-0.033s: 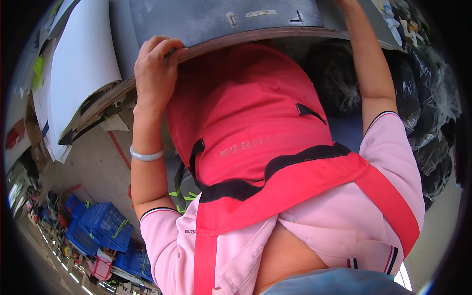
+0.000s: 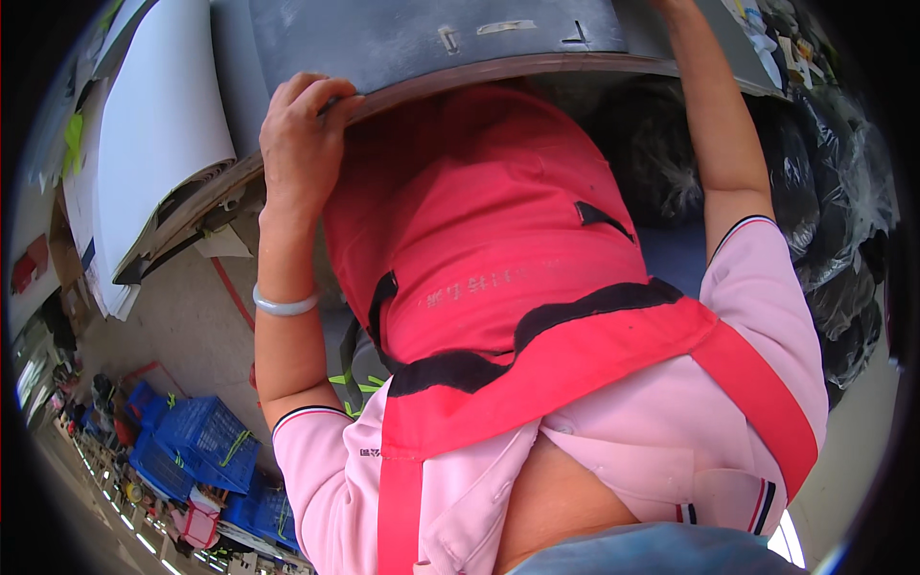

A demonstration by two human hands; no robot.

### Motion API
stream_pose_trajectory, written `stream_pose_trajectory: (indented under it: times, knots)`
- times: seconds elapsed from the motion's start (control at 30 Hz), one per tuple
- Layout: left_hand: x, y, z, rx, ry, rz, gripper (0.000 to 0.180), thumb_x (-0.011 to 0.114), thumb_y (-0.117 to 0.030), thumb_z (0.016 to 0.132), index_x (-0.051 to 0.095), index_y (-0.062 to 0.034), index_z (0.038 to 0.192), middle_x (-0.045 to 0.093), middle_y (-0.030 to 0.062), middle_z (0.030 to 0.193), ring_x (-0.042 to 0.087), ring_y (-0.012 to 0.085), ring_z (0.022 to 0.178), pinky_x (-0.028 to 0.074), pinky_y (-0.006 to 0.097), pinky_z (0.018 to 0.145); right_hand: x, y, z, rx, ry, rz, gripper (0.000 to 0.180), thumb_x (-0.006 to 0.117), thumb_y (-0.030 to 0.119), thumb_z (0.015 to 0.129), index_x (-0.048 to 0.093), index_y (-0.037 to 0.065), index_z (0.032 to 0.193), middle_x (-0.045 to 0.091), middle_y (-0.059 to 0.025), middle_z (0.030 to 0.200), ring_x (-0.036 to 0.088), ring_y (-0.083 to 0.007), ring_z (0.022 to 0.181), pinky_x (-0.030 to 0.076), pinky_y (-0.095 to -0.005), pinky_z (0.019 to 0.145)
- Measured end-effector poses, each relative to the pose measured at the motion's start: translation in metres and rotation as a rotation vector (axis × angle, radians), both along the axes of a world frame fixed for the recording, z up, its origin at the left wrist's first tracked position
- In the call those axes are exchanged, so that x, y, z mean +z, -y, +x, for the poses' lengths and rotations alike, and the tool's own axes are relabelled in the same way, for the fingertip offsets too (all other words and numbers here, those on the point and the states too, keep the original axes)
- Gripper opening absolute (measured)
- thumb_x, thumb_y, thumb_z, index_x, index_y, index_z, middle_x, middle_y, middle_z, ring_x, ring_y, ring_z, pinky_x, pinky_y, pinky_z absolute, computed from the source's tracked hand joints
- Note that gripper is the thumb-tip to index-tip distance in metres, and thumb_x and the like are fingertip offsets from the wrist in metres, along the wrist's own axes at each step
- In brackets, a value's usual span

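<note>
My left hand rests at the front edge of the worktable, its fingers bent and closed near the dark grey sheet. A small dark bit shows by its fingertips, too little to name. Light tape pieces and a black L-shaped mark lie on the sheet. My right hand reaches across the table and is cut off by the upper edge, so its fingers are hidden. A pale bangle circles my left wrist.
A curled white sheet hangs over the table's left side. Black plastic bags are piled at the right. Blue crates stand on the floor at lower left. My red apron reaches beneath the table edge.
</note>
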State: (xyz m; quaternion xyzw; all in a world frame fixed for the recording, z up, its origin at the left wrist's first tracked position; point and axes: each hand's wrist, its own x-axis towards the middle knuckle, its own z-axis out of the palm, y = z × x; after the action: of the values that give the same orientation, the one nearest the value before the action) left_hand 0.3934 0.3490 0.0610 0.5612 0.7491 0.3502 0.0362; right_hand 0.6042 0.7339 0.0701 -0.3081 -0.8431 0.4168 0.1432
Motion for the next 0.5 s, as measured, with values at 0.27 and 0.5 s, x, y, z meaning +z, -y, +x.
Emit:
stream_pose_trajectory:
  times: [0.27, 0.5]
  knots:
    - [0.002, 0.004, 0.000, 0.021, 0.038, -0.041, 0.009, 0.076, -0.007, 0.084, 0.073, -0.0042, 0.092, 0.069, 0.0101, 0.096, 0.066, 0.0293, 0.093, 0.053, 0.038, 0.081, -0.009, -0.002, -0.009, 0.005, 0.028, 0.091, 0.031, 0.073, 0.027, 0.091, 0.062, 0.002, 0.075, 0.049, 0.0047, 0.069, 0.044, -0.0089, 0.068, 0.038, -0.0309, 0.061]
    - [0.001, 0.003, -0.001, 0.004, 0.030, -0.028, 0.009, 0.076, -0.007, 0.086, 0.072, -0.0037, 0.092, 0.068, 0.0101, 0.097, 0.066, 0.0292, 0.092, 0.052, 0.038, 0.081, 0.018, 0.012, -0.003, 0.003, 0.011, -0.065, 0.034, 0.071, 0.031, 0.091, 0.066, -0.001, 0.082, 0.056, 0.0014, 0.071, 0.049, -0.0104, 0.070, 0.042, -0.0326, 0.064]
